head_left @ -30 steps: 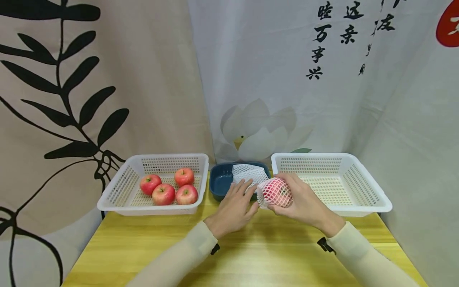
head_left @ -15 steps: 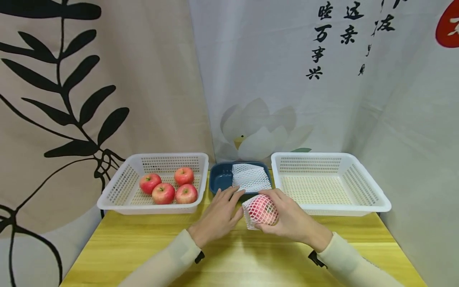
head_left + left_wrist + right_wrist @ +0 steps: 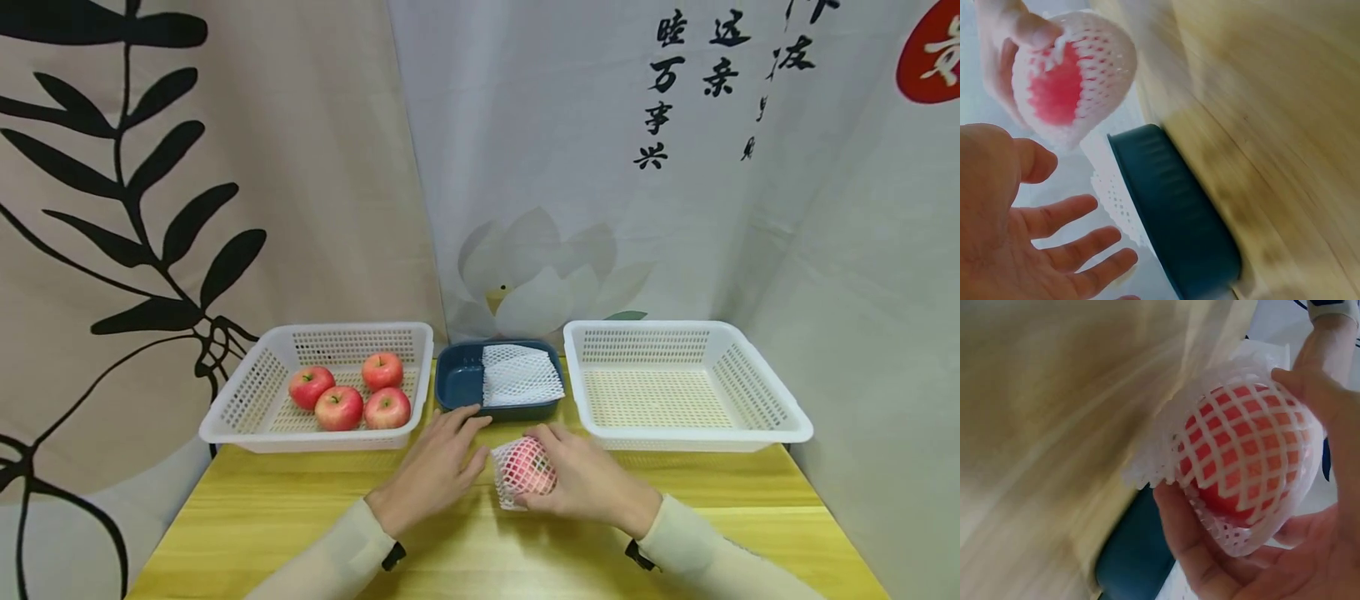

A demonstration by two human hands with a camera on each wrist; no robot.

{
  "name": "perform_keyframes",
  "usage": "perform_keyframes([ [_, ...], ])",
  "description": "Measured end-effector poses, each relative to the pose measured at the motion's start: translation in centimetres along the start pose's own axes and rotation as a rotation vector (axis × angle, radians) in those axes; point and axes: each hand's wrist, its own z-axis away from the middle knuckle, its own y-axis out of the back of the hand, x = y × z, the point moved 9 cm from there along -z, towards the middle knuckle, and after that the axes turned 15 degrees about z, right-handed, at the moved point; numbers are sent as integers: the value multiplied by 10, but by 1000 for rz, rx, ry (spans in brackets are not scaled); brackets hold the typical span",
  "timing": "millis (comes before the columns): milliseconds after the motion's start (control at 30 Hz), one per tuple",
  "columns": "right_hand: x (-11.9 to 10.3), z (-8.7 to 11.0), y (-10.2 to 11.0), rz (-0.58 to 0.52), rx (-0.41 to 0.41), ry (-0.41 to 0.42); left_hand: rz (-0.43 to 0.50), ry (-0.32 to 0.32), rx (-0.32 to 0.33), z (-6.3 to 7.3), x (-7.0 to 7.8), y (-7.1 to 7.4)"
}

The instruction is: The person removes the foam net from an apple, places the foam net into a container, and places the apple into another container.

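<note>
An apple in a white foam net sleeve (image 3: 528,467) is gripped by my right hand (image 3: 588,483), above the table in front of the blue tray (image 3: 459,379). In the right wrist view the mesh stretches round the red apple (image 3: 1244,450), and fingers and thumb curl about it. My left hand (image 3: 431,475) is just left of the apple, apart from it, its fingers spread and holding nothing. The left wrist view shows the same open left palm (image 3: 991,219) below the netted apple (image 3: 1054,94). More flat foam nets (image 3: 521,375) lie in the blue tray.
At the left stands a white basket (image 3: 247,417) with several bare red apples (image 3: 339,408). Another white basket (image 3: 690,437) is at the right, with no fruit visible in it. A printed curtain hangs behind the wooden table (image 3: 480,558).
Both hands have drawn back toward the person and to the left, away from the blue tray. The netted apple has travelled with the right hand.
</note>
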Motion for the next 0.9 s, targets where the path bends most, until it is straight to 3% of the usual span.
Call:
perform_keyframes([
  [233,1,-3,-13,37,-11,-45,-3,-21,2,9,0,2],
  [600,4,2,-30,80,-50,-47,-6,-18,-5,19,-5,-1],
  [900,3,0,-15,6,-30,69,3,-41,17,24,-3,2],
])
